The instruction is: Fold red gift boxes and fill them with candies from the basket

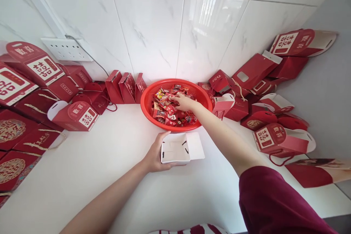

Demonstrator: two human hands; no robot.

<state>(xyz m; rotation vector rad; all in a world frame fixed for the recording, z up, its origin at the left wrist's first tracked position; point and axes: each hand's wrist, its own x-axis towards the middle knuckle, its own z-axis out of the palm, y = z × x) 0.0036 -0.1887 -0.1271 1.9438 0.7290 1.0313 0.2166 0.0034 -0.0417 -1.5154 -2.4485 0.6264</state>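
An open white-lined gift box (177, 148) stands on the white counter (104, 161), its lid flap lying to the right. My left hand (155, 153) grips the box's left side. Behind it sits a round red basket (146, 108) filled with wrapped candies (167, 111). My right hand (183, 102) reaches into the basket with its fingers curled down among the candies; what they hold is hidden.
Several red gift boxes are piled along the wall at the left (75, 115) and at the right (271, 139). Three folded red boxes (127, 87) lean against the tiled wall. A white power strip (67, 49) is fixed on the wall.
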